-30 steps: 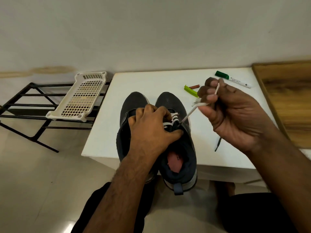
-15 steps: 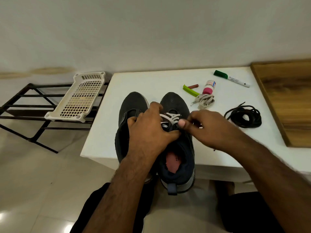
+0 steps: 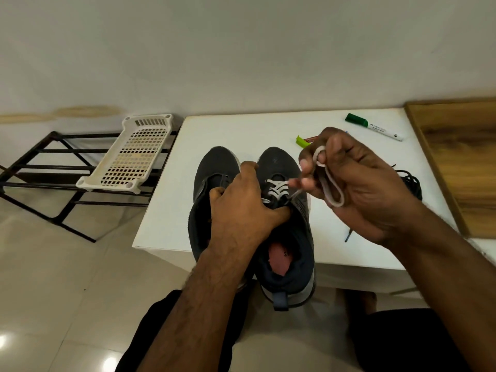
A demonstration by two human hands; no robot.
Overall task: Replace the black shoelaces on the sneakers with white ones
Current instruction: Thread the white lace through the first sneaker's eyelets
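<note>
- a green-capped marker (image 3: 374, 127) is seen lying at the far right of the white table (image 3: 241, 130); there is print on its white barrel, but it is too small to be read.
- no brand or label can be made out on either sneaker.
- the two dark sneakers are set side by side at the near edge of the table, long axes running near to far, toes pointed at the wall, heels hanging over the near edge.
- the right sneaker (image 3: 284, 237) is shown with the white lace (image 3: 276, 190) crossed through its far eyelets; a pink insole is seen inside its opening and a pull tab at the heel.
- the left sneaker (image 3: 212, 167) is largely covered by the left hand (image 3: 241, 208).
- the left hand is laid across both shoes, fingers curled over the collar of the left sneaker, thumb pressed against the tongue area of the right sneaker just near the laced rows.
- the right hand (image 3: 357, 183) is held up above the table just right of the right sneaker's toe, fingers curled, the free length of the white lace pinched and looped through them.
- the lace is drawn taut from the fingertips down to the eyelets.
- the black laces (image 3: 410, 183) are glimpsed in a heap on the table behind the right hand, with one loose black end (image 3: 348, 235) lying near the wrist.
- a lime-green object (image 3: 302, 141) is spotted beyond the right hand, partly hidden.
- a wooden board (image 3: 461, 157) is laid at the table's right side.
- left of the table, a cream perforated tray (image 3: 131, 159) is rested on a black metal rack (image 3: 40, 167).
</note>
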